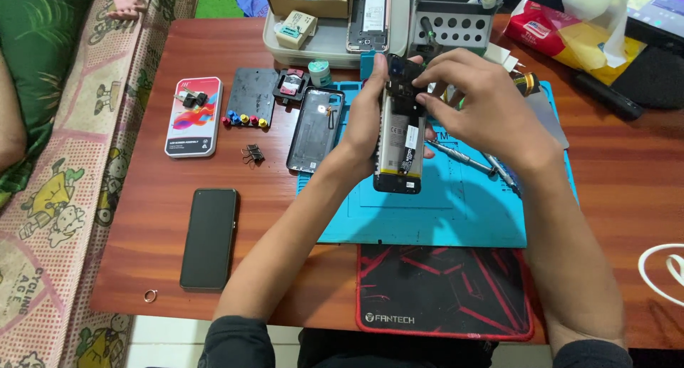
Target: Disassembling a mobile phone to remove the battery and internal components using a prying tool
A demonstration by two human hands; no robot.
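Nearest me, black and red mouse pad (442, 289) overhangs the near bench (157, 225) edge. Beyond it, blue repair mat (442, 211), its near part bare. Dark smartphone (209, 238) lies face up near my left forearm, small ring (150, 295) close to the near edge; open wood around both.

My left hand (367, 126) has its grip wrapped round the left edge of an opened phone (400, 136), battery side up, held upright above the mat, not touching it. My right hand (477, 101) pinches at the phone's top end, fingers closed there; whether they hold a part, cannot tell.

Just left of the phone, black back cover (313, 129) straddles the mat edge. Binder clips (252, 153) and boxed phone package (194, 116) further left. Metal tools (474, 161) lie on the mat under my right wrist. Far edge crowded: grey tray (335, 44), tool holder (452, 26), tissue pack (570, 40).
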